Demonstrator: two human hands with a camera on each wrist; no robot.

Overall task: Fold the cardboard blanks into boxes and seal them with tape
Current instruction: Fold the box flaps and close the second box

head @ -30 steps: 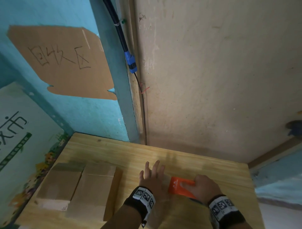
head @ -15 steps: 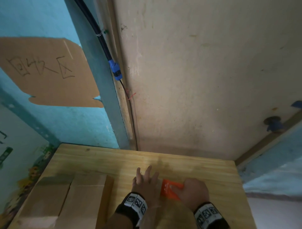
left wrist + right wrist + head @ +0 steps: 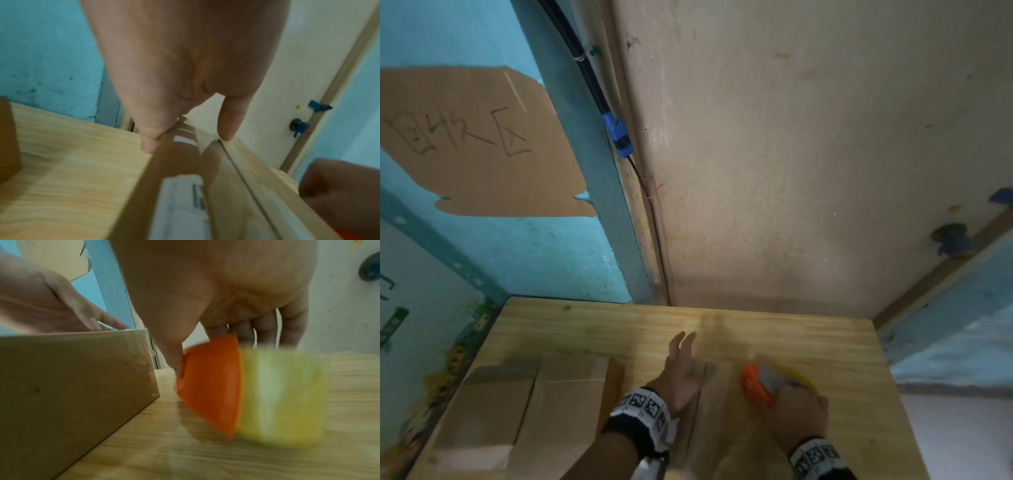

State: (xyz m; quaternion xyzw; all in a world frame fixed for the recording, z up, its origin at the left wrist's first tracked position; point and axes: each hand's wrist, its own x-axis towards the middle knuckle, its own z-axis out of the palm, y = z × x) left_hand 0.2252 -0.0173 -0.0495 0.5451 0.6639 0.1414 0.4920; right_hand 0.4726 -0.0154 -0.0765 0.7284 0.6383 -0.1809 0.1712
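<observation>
A taped cardboard box (image 3: 709, 435) stands on the wooden table (image 3: 774, 335) near the front middle; clear tape shines along its top (image 3: 207, 194). My left hand (image 3: 681, 359) lies flat on the box top with its fingers straight (image 3: 228, 123). To the right of the box my right hand (image 3: 796, 407) grips an orange tape dispenser (image 3: 753, 383) with a yellow roll (image 3: 283, 394), low over the table and blurred. Whether the dispenser touches the table I cannot tell. The right wrist view shows the box side (image 3: 72, 386) to the left of the dispenser (image 3: 211, 386).
Two folded cardboard boxes (image 3: 482, 414) (image 3: 568, 407) sit side by side at the table's left. The table backs onto a beige wall (image 3: 791, 171) and a blue wall with a cardboard sign (image 3: 476, 144). A black cable (image 3: 616, 133) runs down the corner.
My right hand has carried the dispenser off the box top to the right and turned it toward the table. The left hand has stayed on the box.
</observation>
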